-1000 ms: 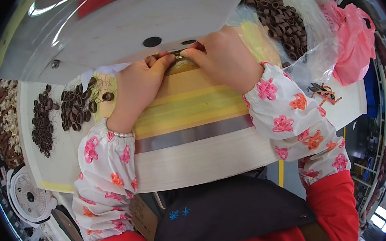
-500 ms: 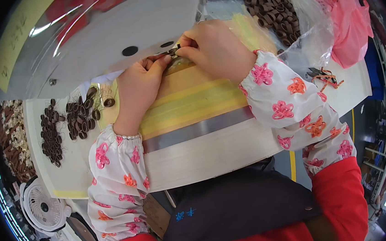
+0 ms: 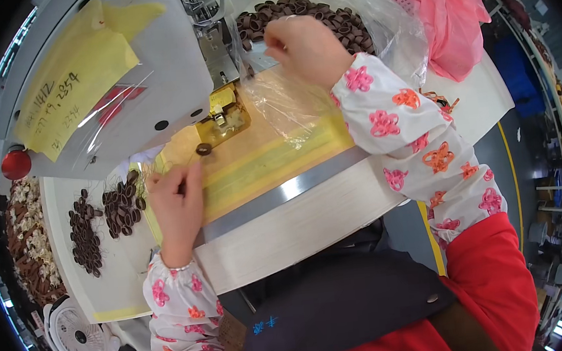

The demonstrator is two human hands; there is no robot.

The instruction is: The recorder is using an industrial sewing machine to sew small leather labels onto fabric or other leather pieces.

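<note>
My right hand (image 3: 309,49) is at the near side of a heap of brown leather-like loops (image 3: 341,26) on clear plastic. Its fingers are curled together, and whatever is between them is hidden. Down at the left, my left hand (image 3: 178,208) is closed over the yellow-taped work surface (image 3: 272,149), its thumb and fingers drawn together; I cannot make out anything in them. A single brown loop (image 3: 204,149) lies just beyond its fingertips. Farther up stands a sewing machine (image 3: 181,70), its needle area and metal plate (image 3: 221,122) uncovered by either hand.
Two clusters of brown loops with loose threads (image 3: 122,206) lie left of my left hand. A pink plastic bag (image 3: 451,20) and small scissors (image 3: 440,100) are at the right. A white fan (image 3: 78,335) stands low at the left, near a mixed heap of brown and cream pieces (image 3: 28,231).
Both hands have left the needle area. The right moved up to the loop heap; the left drew back toward the lower left. One loop now lies on the surface. The view has shifted.
</note>
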